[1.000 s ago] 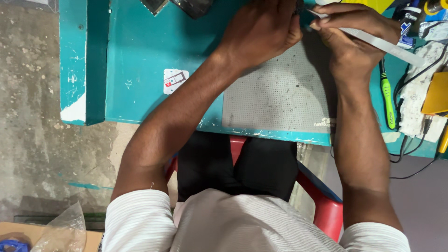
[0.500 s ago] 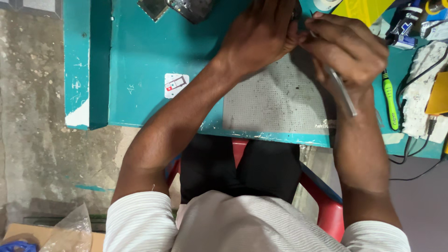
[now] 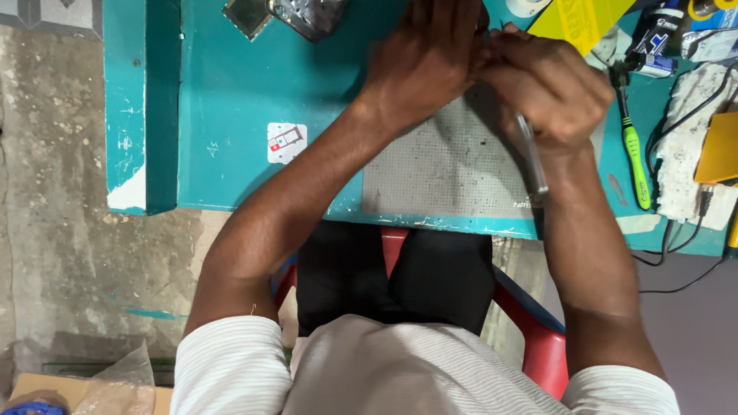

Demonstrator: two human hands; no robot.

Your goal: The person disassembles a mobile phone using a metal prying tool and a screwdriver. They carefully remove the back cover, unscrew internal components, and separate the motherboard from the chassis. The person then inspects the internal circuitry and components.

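Head view: both hands meet over the grey mat [image 3: 446, 173] on the teal table [image 3: 231, 115].

The right hand [image 3: 550, 92] is closed in a pinch on a slim metal tool [image 3: 532, 157]. The tool's long axis runs roughly 12 to 6 o'clock, its free end trailing toward the wrist. The left hand [image 3: 430, 58] lies at 9 o'clock of the right, touching it, fingers curled together; what it grips is hidden. A green screwdriver [image 3: 634, 157] lies at 3 o'clock, apart.
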